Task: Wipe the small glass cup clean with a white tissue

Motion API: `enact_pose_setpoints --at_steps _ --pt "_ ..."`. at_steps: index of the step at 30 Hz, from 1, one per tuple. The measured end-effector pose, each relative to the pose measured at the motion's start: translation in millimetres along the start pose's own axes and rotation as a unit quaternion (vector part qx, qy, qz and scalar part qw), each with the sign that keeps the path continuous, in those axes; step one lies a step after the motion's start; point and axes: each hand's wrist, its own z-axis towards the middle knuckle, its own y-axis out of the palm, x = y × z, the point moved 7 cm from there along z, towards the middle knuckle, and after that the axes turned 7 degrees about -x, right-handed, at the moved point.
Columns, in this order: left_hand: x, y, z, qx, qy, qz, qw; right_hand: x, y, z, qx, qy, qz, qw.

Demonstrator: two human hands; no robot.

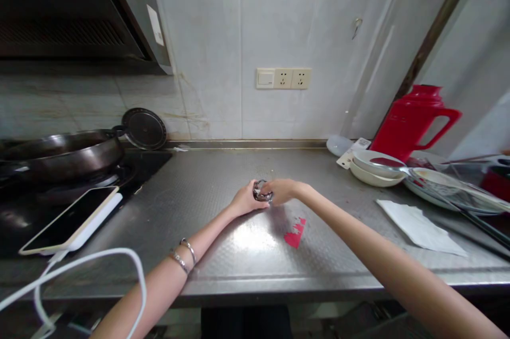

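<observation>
Left hand (pixel 244 200), fingers clasped round small dark container (pixel 261 197). Right hand (pixel 282 190), fingers at its top (blurred; can't tell whether pinching or apart). Red scrap (pixel 294 235) nearer person than right fingers, seemingly torn already; handling of container looks unfinished.

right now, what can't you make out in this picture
All in the head view:
Small dark object: too small to identify, partly covered by the left hand and right hand.
Pan: bottom hidden by its side.
White card: print too small to read.
Cooker hood: cut off by the top edge.
</observation>
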Motion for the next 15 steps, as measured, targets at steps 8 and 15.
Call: enact_pose_setpoints --at_steps 8,15 --pt "-1.8 0.7 0.8 0.003 -0.001 -0.01 1.0 7.8 -1.0 -8.8 0.039 0.117 -0.035 0.992" --pt "0.8 -0.1 0.3 -0.002 0.003 -0.01 1.0 3.4 0.7 -1.2 -0.005 0.068 0.018 0.998"
